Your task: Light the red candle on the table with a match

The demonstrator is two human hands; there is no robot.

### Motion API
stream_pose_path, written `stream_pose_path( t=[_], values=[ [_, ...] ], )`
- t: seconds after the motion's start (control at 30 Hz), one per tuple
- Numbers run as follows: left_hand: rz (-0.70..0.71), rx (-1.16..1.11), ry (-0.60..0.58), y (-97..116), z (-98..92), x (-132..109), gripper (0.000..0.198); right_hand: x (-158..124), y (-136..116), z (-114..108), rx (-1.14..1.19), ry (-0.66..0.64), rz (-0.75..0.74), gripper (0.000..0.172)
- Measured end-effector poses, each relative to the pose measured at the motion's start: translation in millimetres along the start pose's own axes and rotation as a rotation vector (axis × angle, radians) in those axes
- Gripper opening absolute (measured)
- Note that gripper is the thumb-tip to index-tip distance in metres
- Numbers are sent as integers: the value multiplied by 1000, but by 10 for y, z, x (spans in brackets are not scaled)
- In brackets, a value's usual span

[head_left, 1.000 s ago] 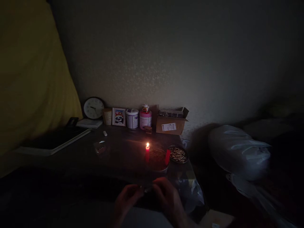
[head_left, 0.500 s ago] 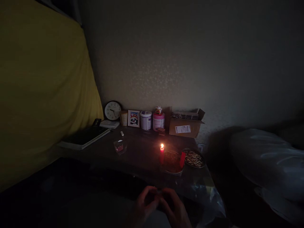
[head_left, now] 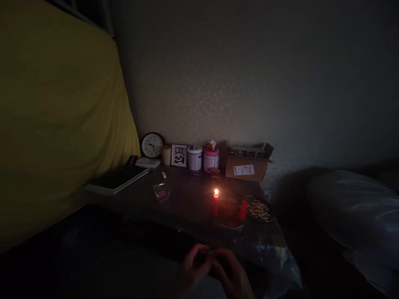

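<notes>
My left hand and my right hand meet in front of the table's near edge, fingertips pinched together. Something small and dark may lie between them, but the dim light hides what it is. Beyond them a lit red candle stands upright on the table. To its right is a round, shallow dish with a red strip standing at its right side. Next to that sits a round dish full of burnt-looking matchsticks.
Along the wall stand a clock, a yellow cup, a framed panda picture, two canisters and an open cardboard box. A small clear packet lies left of the candle. A yellow curtain hangs at left.
The whole view has shifted slightly, so the table things appear a little further right. My hands stay together in nearly the same pose. The candle still burns.
</notes>
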State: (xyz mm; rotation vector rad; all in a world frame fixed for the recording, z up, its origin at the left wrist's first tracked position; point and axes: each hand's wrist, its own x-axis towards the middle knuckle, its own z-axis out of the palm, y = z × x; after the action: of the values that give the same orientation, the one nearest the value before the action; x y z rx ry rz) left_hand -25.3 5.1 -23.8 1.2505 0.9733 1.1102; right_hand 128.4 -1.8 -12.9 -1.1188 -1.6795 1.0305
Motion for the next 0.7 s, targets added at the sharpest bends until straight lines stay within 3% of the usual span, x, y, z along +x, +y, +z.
stream_pose_path(
  t=[0.17, 0.47, 0.7],
  values=[
    [12, -6, -14, -84, -15, 34, 38, -4, -64, -11, -27, 29, -10, 26],
    [14, -22, -44, 22, -28, -8, 37, 5, 1, -14, -25, 39, -56, 27],
    [4, -30, -39, -28, -32, 16, 40, -5, -14, -11, -26, 31, -50, 25]
  ],
)
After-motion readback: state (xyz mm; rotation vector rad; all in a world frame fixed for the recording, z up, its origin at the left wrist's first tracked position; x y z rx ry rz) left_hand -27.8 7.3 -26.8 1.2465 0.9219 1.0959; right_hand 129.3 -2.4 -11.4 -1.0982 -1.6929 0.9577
